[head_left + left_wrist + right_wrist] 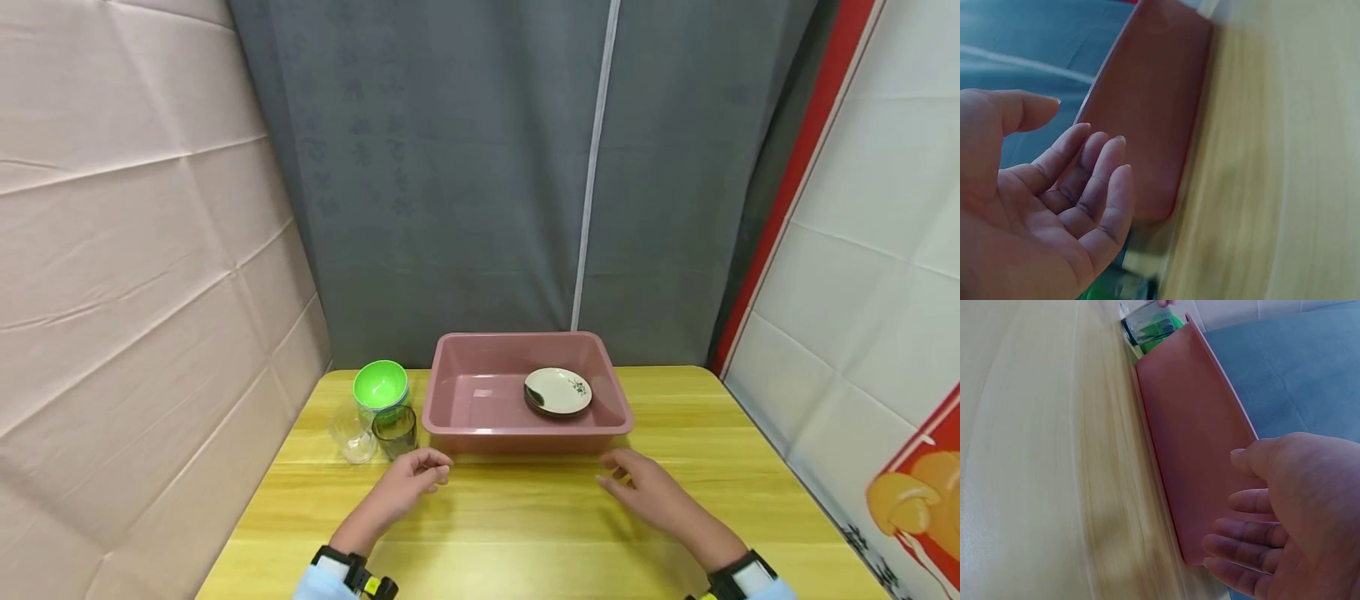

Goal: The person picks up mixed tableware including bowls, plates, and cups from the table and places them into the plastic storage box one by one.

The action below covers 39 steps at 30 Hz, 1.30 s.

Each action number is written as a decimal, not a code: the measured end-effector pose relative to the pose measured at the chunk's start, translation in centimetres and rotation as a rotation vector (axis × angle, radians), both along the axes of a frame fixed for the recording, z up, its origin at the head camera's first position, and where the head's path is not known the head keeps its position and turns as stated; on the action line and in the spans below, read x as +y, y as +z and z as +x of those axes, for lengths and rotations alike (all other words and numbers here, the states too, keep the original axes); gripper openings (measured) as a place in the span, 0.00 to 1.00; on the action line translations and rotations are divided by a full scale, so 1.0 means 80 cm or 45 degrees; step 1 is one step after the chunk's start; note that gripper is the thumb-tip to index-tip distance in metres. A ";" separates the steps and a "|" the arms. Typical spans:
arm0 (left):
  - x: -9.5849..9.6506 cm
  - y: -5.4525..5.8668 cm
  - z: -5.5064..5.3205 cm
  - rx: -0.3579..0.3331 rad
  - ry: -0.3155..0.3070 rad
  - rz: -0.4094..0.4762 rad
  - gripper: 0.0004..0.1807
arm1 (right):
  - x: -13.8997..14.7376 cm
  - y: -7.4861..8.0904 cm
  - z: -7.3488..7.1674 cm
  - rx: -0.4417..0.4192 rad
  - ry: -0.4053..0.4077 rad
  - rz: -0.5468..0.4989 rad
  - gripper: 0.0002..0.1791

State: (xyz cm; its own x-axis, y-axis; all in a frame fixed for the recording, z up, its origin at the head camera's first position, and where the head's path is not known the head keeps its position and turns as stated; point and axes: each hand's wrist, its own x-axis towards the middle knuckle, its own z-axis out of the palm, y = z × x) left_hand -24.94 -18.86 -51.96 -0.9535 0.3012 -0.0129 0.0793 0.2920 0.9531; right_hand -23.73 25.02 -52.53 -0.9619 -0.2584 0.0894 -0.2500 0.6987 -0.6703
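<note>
Smooth pink plastic gives the tub (pixel 474 407) a soft gloss — a pale highlight shows on its floor — while the table (pixel 525 529) shows wood grain under a sleek, faintly shiny finish. The white plate (pixel 555 387) looks like glazed ceramic, the green bowl (pixel 380 383) like glossy plastic. Both the clear cup (pixel 356 440) and smoky cup (pixel 395 431) are smooth and see-through. The grey curtain (pixel 450 183) is matt cloth; the left sheet (pixel 142 292), dull, creased fabric.

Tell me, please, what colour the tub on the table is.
The tub is dusty pink, seen best in the head view.
</note>
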 end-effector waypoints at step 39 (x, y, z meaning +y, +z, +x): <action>-0.187 0.039 -0.088 0.213 0.745 -0.838 0.18 | 0.000 -0.007 0.010 0.030 0.063 -0.005 0.17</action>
